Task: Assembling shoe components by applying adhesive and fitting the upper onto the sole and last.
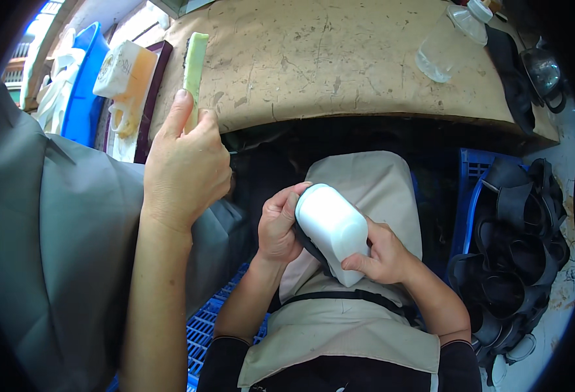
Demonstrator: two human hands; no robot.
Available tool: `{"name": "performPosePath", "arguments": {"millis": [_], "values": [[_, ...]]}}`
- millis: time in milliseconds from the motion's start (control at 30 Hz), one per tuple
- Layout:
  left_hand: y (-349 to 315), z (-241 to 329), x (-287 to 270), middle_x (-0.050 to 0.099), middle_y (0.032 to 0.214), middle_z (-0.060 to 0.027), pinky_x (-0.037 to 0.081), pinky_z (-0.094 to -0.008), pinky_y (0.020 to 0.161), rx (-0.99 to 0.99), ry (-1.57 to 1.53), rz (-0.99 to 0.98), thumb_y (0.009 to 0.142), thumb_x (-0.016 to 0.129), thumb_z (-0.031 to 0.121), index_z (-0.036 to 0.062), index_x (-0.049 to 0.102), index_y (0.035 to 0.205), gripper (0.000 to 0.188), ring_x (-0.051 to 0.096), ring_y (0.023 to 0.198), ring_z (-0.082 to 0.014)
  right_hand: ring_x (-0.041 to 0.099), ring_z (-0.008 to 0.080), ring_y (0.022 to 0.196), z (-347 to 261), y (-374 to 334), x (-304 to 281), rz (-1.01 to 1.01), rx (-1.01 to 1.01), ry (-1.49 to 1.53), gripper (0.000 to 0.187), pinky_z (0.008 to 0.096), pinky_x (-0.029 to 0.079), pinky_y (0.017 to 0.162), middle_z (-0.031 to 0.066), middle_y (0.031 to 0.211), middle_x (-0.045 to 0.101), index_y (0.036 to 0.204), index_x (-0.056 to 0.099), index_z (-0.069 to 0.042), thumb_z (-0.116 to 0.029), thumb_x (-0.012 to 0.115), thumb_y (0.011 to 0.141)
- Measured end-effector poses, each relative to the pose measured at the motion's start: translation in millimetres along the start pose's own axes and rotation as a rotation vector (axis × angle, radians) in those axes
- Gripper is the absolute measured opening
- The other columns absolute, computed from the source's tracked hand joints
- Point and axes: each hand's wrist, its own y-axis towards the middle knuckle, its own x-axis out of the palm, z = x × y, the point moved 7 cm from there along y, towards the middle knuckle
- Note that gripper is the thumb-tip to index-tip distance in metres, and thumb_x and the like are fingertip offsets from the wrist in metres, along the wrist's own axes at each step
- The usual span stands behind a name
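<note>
Tan worktable [274,72] bears clear bottle [467,26], perhaps a cup [435,63].

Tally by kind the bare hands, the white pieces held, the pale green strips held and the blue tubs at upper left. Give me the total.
Bare hands: 3 (left hand, right hand, co-worker's hand)
White piece: 1
Pale green strip: 1
Blue tub: 1
Total: 6

Glare on white block [330,219] between hands [281,227], brightest light far left of them. Dark under bench [326,72] beyond; fisheye bends edges.
</note>
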Motion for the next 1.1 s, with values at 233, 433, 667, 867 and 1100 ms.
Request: {"name": "performPosePath", "arguments": {"millis": [233,433,667,867,1100], "values": [[-1.2,18.1,21.0,0.074,0.116,-0.0157,0.051,-0.0242,0.08,0.138,0.201,-0.163,0.103,0.061,0.015,-0.0057,0.07,0.124,0.031,0.065,0.091,-0.015,0.071,0.0387,0.104,-7.3,-5.5,-3.0,-0.015,-0.025,0.054,0.089,0.0393,0.055,0.089,0.0276,0.126,0.068,0.155,0.038,0.004,-0.032,0.08,0.085],[16.6,56.8,40.6,0.075,0.108,-0.0093,0.047,-0.0187,0.075,0.163,0.708,-0.039,0.102,0.056,0.012,-0.0067,0.07,0.123,0.032,0.061,0.084,-0.0095,0.068,0.0322,0.1,3.1,9.1,14.9,-0.073,0.083,0.168,0.076,0.0387,0.053,0.091,0.0225,0.12,0.068,0.146,0.047,0.003,-0.029,0.08,0.085],[-12.7,4.8,0.3,0.061,0.137,-0.0203,0.052,-0.0337,0.097,0.331,0.665,-0.161,0.108,0.049,0.028,-0.0025,0.038,0.155,0.058,0.065,0.11,-0.0262,0.066,0.0324,0.104,51.8,19.2,24.1,-0.002,0.018,0.468,0.074,0.0428,0.053,0.093,0.0217,0.125,0.063,0.142,0.045,0.004,-0.029,0.079,0.086],[-18.4,-0.9,-11.4,0.049,0.149,-0.0281,0.05,-0.0399,0.101,0.181,0.846,-0.227,0.105,0.053,0.025,0.001,0.025,0.162,0.068,0.059,0.125,-0.0386,0.065,0.0345,0.108,67.8,21.9,35.2,-0.052,0.13,0.475,0.08,0.0442,0.053,0.096,0.022,0.129,0.061,0.145,0.042,0.003,-0.029,0.081,0.083],[-17.3,-12.2,-25.1,0.042,0.154,-0.0297,0.041,-0.0458,0.111,0.007,0.895,-0.163,0.103,0.055,0.027,-0.0003,0.023,0.162,0.072,0.049,0.136,-0.0429,0.063,0.0377,0.113,70.4,21.4,42.8,0.104,0.248,0.401,0.091,0.0476,0.051,0.102,0.0235,0.13,0.059,0.148,0.037,0.003,-0.034,0.082,0.078]]}}
